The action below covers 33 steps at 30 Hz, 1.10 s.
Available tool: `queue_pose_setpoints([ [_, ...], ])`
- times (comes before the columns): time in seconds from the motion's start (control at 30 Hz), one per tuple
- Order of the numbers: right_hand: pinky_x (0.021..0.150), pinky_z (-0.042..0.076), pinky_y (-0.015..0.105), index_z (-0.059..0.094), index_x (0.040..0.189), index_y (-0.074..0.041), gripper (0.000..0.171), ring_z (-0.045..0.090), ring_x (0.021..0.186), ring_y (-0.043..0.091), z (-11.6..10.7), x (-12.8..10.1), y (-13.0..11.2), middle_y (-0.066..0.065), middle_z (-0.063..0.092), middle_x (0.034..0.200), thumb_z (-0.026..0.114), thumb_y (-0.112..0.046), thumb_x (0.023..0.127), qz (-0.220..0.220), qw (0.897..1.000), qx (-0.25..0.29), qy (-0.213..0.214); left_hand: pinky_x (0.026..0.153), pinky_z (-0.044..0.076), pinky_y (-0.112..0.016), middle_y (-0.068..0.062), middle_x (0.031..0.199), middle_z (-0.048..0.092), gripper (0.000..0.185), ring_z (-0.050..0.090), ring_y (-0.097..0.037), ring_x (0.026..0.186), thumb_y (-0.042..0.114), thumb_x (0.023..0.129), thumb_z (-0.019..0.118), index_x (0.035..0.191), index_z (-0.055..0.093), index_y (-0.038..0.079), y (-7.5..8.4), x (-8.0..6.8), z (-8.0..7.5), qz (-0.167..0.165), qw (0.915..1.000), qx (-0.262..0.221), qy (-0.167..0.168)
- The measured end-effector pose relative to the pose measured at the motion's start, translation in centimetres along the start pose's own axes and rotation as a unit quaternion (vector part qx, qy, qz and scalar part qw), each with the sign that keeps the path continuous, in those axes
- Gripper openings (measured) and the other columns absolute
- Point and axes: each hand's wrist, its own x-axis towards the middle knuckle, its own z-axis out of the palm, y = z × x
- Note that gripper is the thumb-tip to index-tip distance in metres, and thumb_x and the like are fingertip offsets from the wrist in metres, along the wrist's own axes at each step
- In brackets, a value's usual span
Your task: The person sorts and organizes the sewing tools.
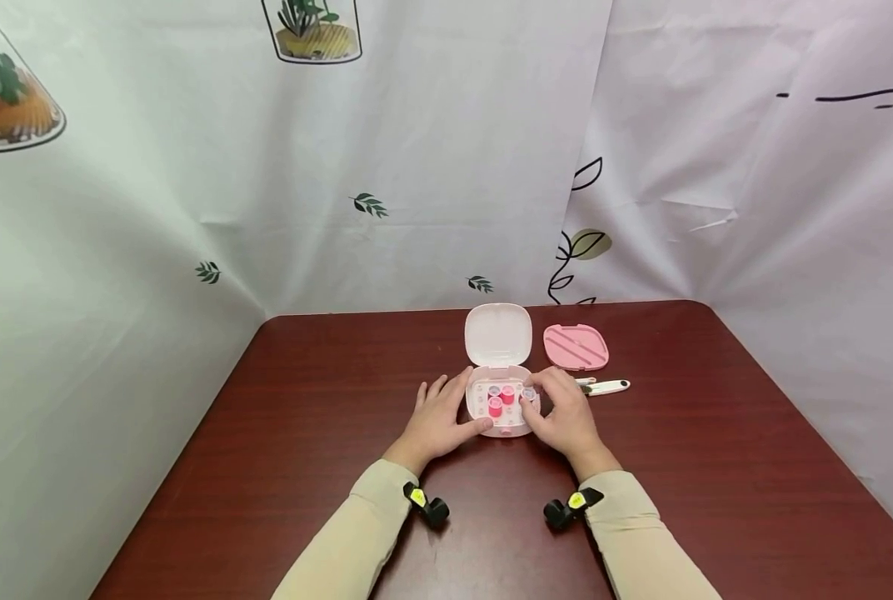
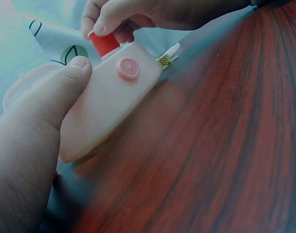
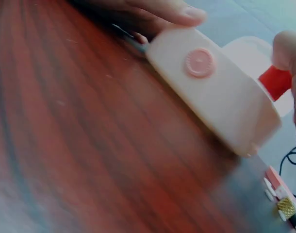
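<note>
Pink plastic makes up the small case (image 1: 501, 408) that sits open on the dark red table (image 1: 326, 417) in the head view, its pale lid (image 1: 497, 333) tipped back. Inside stand little spools (image 1: 496, 406), some pink. The left hand (image 1: 437, 421) rests against the case's left side, fingers spread loosely on the table and the thumb laid along the front edge. The right hand (image 1: 562, 417) curves over the case's right side, its fingertips gathered narrowly at a spool near the right edge. A pink tray (image 1: 576, 347) lies just beside the lid, and a white tool (image 1: 604, 387) lies behind the right hand.

From the left wrist, the left thumb (image 2: 65, 90) presses flat on the case's front wall (image 2: 109, 107), near its round pink button (image 2: 128, 68). Beyond it, the right fingers (image 2: 106, 22) pinch a red spool (image 2: 103, 43).

From the right wrist, the case (image 3: 216, 92) lies close, the red spool (image 3: 276, 81) just under a right fingertip (image 3: 286, 48); a left finger (image 3: 172, 12) touches the far corner. How tightly the spool is held cannot be told here.
</note>
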Motion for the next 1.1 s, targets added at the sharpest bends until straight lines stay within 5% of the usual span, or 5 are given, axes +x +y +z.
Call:
queue_pose_setpoints([
  [0.23, 0.074, 0.039, 0.037, 0.066, 0.095, -0.013, 0.022, 0.05, 0.078, 0.013, 0.6, -0.35, -0.32, -0.005, 0.06, 0.085, 0.077, -0.015, 0.076, 0.017, 0.998, -0.002, -0.061, 0.118, 0.01, -0.065, 0.001, 0.161, 0.038, 0.097, 0.032, -0.038, 0.146, 0.072, 0.087, 0.057, 0.162, 0.025, 0.02, -0.12, 0.13, 0.15, 0.009, 0.9999, 0.002, 0.007],
  [0.6, 0.076, 0.041, 0.037, 0.07, 0.101, -0.011, 0.023, 0.052, 0.083, 0.015, 0.65, -0.38, -0.48, -0.003, 0.062, 0.09, 0.076, -0.012, 0.079, 0.025, 0.995, 0.01, -0.096, 0.118, 0.01, -0.065, -0.003, 0.159, 0.041, 0.096, 0.031, -0.038, 0.147, 0.071, 0.087, 0.057, 0.163, 0.022, 0.024, -0.07, 0.03, 0.08, 0.006, 0.9999, 0.011, -0.002],
  [1.1, 0.079, 0.046, 0.039, 0.073, 0.102, -0.013, 0.023, 0.054, 0.09, 0.018, 0.7, 0.03, -0.89, -0.002, 0.067, 0.099, 0.079, -0.007, 0.08, 0.111, 0.982, 0.052, -0.143, 0.118, 0.01, -0.065, -0.003, 0.16, 0.04, 0.095, 0.031, -0.038, 0.146, 0.07, 0.087, 0.057, 0.162, 0.024, 0.023, -0.01, 0.11, 0.09, 0.005, 1.0, 0.008, 0.0],
])
